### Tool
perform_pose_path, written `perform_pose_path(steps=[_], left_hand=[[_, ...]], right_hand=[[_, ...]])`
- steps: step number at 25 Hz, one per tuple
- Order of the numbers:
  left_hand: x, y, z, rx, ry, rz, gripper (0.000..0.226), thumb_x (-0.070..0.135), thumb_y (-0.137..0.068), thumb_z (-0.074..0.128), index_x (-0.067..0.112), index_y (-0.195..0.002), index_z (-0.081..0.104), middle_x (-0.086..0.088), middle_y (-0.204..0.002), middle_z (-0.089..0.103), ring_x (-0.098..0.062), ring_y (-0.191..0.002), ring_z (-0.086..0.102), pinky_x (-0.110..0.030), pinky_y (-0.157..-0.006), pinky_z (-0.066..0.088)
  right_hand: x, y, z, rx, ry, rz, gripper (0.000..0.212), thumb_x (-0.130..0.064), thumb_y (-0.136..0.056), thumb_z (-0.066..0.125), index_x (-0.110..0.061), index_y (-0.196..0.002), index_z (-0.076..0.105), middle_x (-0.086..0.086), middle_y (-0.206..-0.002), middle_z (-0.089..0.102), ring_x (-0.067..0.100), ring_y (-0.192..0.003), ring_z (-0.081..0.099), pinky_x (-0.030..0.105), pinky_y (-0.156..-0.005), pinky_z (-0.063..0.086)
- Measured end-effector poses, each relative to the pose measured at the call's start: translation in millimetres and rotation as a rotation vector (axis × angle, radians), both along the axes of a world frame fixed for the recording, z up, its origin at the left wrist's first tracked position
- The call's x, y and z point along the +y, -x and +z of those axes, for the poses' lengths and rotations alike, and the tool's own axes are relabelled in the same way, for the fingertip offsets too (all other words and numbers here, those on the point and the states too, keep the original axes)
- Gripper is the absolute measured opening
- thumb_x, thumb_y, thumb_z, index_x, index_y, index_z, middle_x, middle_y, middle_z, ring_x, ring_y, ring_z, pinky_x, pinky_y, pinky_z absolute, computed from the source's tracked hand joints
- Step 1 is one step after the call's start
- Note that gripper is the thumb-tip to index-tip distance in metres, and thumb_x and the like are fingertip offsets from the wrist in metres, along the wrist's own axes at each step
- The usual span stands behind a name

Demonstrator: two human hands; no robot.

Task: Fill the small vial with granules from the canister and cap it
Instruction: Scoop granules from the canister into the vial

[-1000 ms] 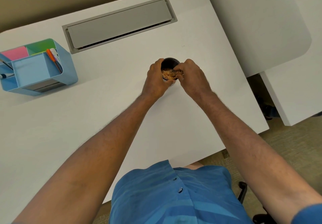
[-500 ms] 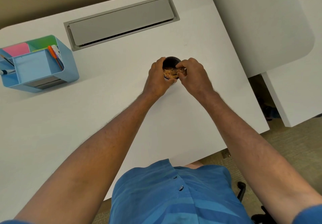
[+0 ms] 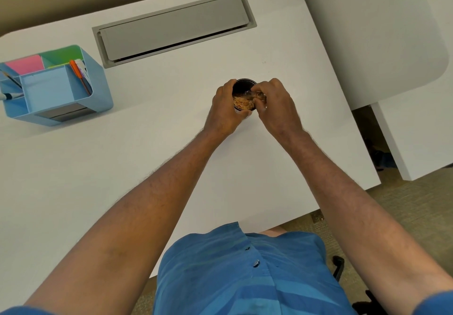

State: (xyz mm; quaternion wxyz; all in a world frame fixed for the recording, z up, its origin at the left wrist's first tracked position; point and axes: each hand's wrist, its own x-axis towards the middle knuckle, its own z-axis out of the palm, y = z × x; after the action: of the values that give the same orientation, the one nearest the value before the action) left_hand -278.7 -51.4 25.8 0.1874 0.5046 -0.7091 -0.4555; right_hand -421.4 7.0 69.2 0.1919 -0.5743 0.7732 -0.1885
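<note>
A dark round canister (image 3: 241, 86) stands open on the white desk (image 3: 171, 123), with tan granules (image 3: 241, 103) inside it. My left hand (image 3: 224, 111) wraps around the canister's left side. My right hand (image 3: 277, 103) reaches over the canister's right rim, fingers pinched on a small clear vial (image 3: 257, 95) that lies tilted into the granules. Most of the vial is hidden by my fingers. No cap shows.
A light blue desk organiser (image 3: 56, 86) with coloured notes and pens stands at the far left. A grey cable hatch (image 3: 174, 27) is set into the desk behind the canister. A second white desk (image 3: 382, 32) adjoins on the right; floor shows beyond the near right edge.
The hands and canister hold nearly the same place. My right fingers have shifted slightly inside the canister mouth with the vial.
</note>
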Motion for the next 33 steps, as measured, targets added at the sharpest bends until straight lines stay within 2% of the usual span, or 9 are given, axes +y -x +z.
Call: perform_pose_path(steps=[6, 11, 16, 21, 25, 27, 29, 30, 33], left_hand=[[0.2, 1.2, -1.2, -0.003, -0.003, 0.003, 0.084, 0.026, -0.077, 0.087, 0.017, -0.147, 0.042, -0.004, -0.146, 0.052, -0.020, -0.133, 0.047, -0.026, -0.102, 0.044], [-1.2, 0.7, -2.3, 0.004, 0.004, 0.002, 0.082, 0.026, -0.075, 0.088, 0.020, -0.144, 0.045, -0.001, -0.142, 0.055, -0.018, -0.130, 0.048, -0.030, -0.103, 0.048], [-1.7, 1.5, -6.0, -0.018, -0.001, 0.002, 0.086, 0.028, -0.076, 0.088, 0.020, -0.148, 0.041, -0.002, -0.146, 0.052, -0.019, -0.134, 0.047, -0.028, -0.103, 0.046], [-2.4, 1.1, -7.1, -0.026, 0.000, 0.001, 0.087, 0.027, -0.077, 0.087, 0.020, -0.149, 0.039, -0.003, -0.147, 0.050, -0.019, -0.135, 0.045, -0.028, -0.103, 0.045], [-1.5, 1.3, -7.8, -0.018, 0.004, 0.005, 0.087, 0.028, -0.076, 0.088, 0.020, -0.148, 0.040, -0.003, -0.147, 0.051, -0.019, -0.134, 0.047, -0.028, -0.103, 0.045], [-1.4, 1.0, -7.9, -0.014, 0.001, 0.007, 0.088, 0.029, -0.076, 0.088, 0.020, -0.148, 0.040, -0.003, -0.147, 0.052, -0.020, -0.135, 0.047, -0.029, -0.104, 0.046], [-2.1, -0.8, -8.0, -0.038, -0.010, -0.005, 0.092, 0.032, -0.077, 0.088, 0.020, -0.152, 0.036, -0.004, -0.152, 0.049, -0.022, -0.139, 0.044, -0.032, -0.109, 0.045], [-1.8, -2.6, -7.3, -0.056, -0.027, -0.008, 0.097, 0.035, -0.078, 0.087, 0.020, -0.155, 0.032, -0.005, -0.156, 0.045, -0.023, -0.143, 0.041, -0.032, -0.111, 0.041], [6.4, -15.6, 2.1, -0.049, -0.091, 0.028, 0.103, 0.044, -0.079, 0.084, 0.022, -0.159, 0.024, -0.005, -0.165, 0.033, -0.024, -0.151, 0.030, -0.031, -0.111, 0.030]], right_hand=[[-4.1, -0.2, -1.2, -0.009, -0.052, -0.035, 0.021, -0.022, -0.097, 0.063, -0.021, -0.116, 0.071, 0.007, -0.108, 0.060, 0.015, -0.086, 0.057, 0.025, -0.074, 0.047], [-2.5, -2.5, 2.6, -0.029, 0.025, -0.043, 0.023, -0.019, -0.095, 0.065, -0.018, -0.117, 0.069, 0.004, -0.115, 0.065, 0.018, -0.093, 0.065, 0.027, -0.078, 0.052], [-3.3, -1.2, -0.2, -0.052, 0.008, -0.081, 0.020, -0.021, -0.094, 0.066, -0.020, -0.114, 0.072, 0.004, -0.114, 0.066, 0.013, -0.090, 0.060, 0.023, -0.077, 0.047], [0.3, 0.4, -3.2, -0.054, -0.029, -0.070, 0.032, -0.010, -0.093, 0.068, -0.017, -0.124, 0.067, 0.005, -0.121, 0.063, 0.016, -0.095, 0.064, 0.022, -0.080, 0.048], [3.6, 0.0, -2.7, -0.111, 0.029, -0.125, 0.032, -0.011, -0.093, 0.069, -0.018, -0.124, 0.067, 0.002, -0.120, 0.066, 0.014, -0.099, 0.065, 0.022, -0.083, 0.053], [7.0, -2.5, 0.0, -0.234, 0.095, -0.207, 0.027, -0.011, -0.091, 0.071, -0.017, -0.118, 0.070, -0.001, -0.115, 0.070, 0.005, -0.095, 0.065, 0.019, -0.081, 0.055], [12.5, -8.0, 4.2, -0.453, 0.155, -0.342, 0.023, -0.011, -0.089, 0.073, -0.017, -0.111, 0.072, -0.006, -0.108, 0.073, -0.003, -0.088, 0.065, 0.014, -0.079, 0.054], [15.9, -11.9, 6.3, -0.600, 0.166, -0.418, 0.022, -0.012, -0.088, 0.073, -0.018, -0.110, 0.071, -0.006, -0.108, 0.074, -0.002, -0.091, 0.067, 0.016, -0.082, 0.055], [29.2, -25.1, 10.6, -1.049, 0.165, -0.595, 0.025, -0.005, -0.087, 0.073, -0.016, -0.109, 0.068, 0.007, -0.114, 0.070, 0.024, -0.108, 0.070, 0.037, -0.100, 0.057]])
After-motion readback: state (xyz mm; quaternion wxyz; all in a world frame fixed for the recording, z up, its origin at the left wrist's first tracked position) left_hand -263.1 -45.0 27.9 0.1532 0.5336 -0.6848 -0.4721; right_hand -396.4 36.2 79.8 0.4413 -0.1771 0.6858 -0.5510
